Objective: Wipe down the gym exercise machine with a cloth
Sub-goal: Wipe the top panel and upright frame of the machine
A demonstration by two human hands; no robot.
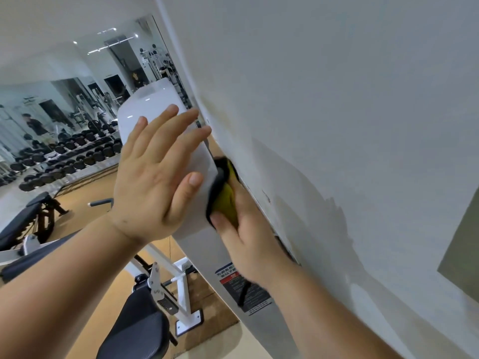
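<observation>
The white shroud of the exercise machine rises close to a white wall. My left hand lies flat on the shroud's front face, fingers spread, holding nothing. My right hand grips a yellow-green and black cloth and presses it against the shroud's right edge, in the narrow gap beside the wall. Part of the cloth is hidden behind the shroud's edge. A warning sticker sits on the shroud below my right wrist.
The white wall stands right beside the machine, scuffed near the gap. Below are the machine's black padded seat and white frame. A black bench stands at left. Dumbbell racks and mirrors fill the far left.
</observation>
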